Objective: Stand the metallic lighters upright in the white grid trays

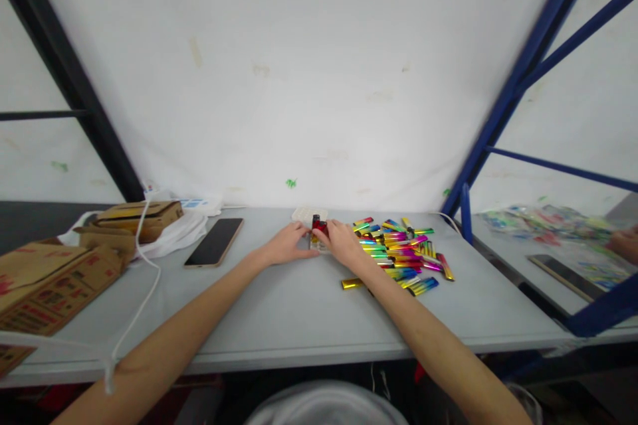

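Note:
At the middle of the desk, my right hand (pixel 341 242) closes its fingers on a small red and black piece that looks like a lighter (pixel 319 226). My left hand (pixel 290 244) lies just to its left, thumb stretched out and apart from the fingers, its fingertips close to the same spot. Between the hands shows part of a clear, low tray (pixel 319 246), mostly covered by the fingers. Beside my right hand and forearm spreads a loose pile of shiny, rainbow-coloured lighters (pixel 393 246). A whitish, see-through piece (pixel 308 214) lies behind my fingertips.
A dark phone (pixel 215 242) lies left on the grey desk (pixel 279 325). Farther left are cardboard boxes (pixel 60 279), white plastic and a white cable (pixel 144 246). A blue frame post (pixel 503 106) stands right; beyond it are another phone (pixel 565 275) and a co-worker's hand (pixel 625 246).

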Action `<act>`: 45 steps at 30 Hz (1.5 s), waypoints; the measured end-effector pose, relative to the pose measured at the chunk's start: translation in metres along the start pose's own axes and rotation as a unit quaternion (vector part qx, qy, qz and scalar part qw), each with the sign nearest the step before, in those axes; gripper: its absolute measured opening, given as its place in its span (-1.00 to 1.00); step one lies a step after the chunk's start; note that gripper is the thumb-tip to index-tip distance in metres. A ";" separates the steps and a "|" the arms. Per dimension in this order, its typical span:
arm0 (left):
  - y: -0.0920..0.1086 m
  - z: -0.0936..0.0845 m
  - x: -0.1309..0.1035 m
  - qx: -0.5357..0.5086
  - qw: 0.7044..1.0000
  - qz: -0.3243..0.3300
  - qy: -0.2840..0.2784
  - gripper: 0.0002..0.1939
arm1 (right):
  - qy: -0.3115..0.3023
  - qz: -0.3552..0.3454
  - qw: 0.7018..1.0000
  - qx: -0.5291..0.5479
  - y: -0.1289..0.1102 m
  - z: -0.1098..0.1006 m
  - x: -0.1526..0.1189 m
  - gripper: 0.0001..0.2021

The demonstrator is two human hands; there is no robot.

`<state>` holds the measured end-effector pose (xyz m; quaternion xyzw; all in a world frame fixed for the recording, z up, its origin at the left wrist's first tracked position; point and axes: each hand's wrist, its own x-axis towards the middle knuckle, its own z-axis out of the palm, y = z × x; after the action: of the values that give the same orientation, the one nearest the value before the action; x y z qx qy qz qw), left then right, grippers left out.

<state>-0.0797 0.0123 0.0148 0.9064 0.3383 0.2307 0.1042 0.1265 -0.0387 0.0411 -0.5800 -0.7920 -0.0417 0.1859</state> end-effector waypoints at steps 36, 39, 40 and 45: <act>-0.011 -0.006 -0.001 -0.040 0.999 -0.017 -0.025 -0.32 | 0.119 0.004 0.967 0.224 0.113 -0.016 0.007 -0.65; -0.011 -0.006 -0.001 -0.047 0.998 -0.024 -0.030 -0.29 | 0.146 0.060 0.929 0.335 0.106 -0.009 0.012 -0.55; -0.011 -0.006 -0.001 -0.050 0.998 -0.025 -0.030 -0.28 | 0.144 0.080 0.910 0.380 0.103 -0.007 0.014 -0.51; -0.011 -0.006 -0.001 -0.057 0.998 -0.027 -0.024 -0.28 | 0.129 0.111 0.805 0.569 0.081 -0.008 0.016 -0.40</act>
<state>-0.0899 0.0197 0.0161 0.8947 0.3462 0.2252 0.1702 0.2001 -0.0006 0.0419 -0.4436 -0.5726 0.3631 0.5861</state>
